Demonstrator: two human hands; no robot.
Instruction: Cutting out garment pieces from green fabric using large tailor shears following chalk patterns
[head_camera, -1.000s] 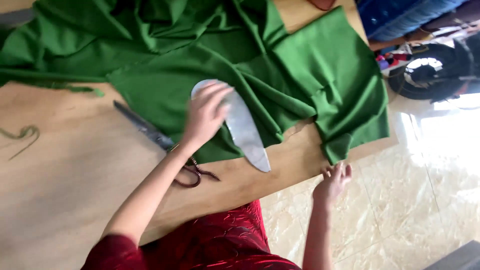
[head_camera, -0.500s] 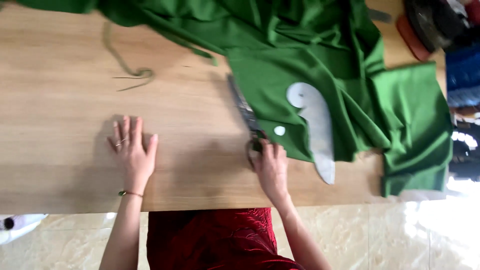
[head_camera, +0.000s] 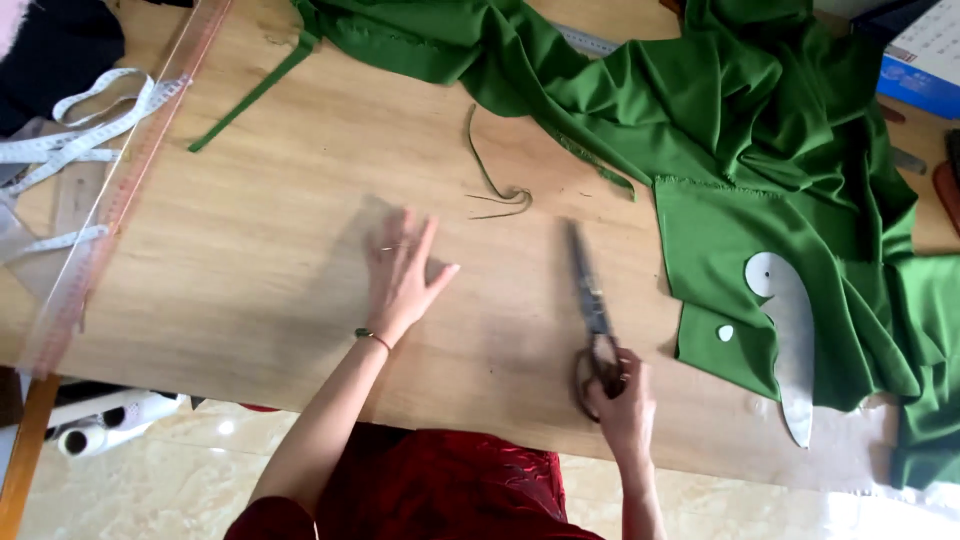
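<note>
While the scissors (head_camera: 592, 310) lie on the bench near its front edge, blades pointing away, the right hand (head_camera: 622, 405) grips their handles. The left hand (head_camera: 402, 280) rests flat, fingers spread, on bare wood. Green fabric (head_camera: 740, 130) covers the bench's right end.

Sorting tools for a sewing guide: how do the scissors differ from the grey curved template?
The scissors lie on the bare wooden table, handles in the right hand; the grey curved template rests on green fabric, untouched. The scissors are dark and narrow, the template pale and broad. Both are long.
</note>
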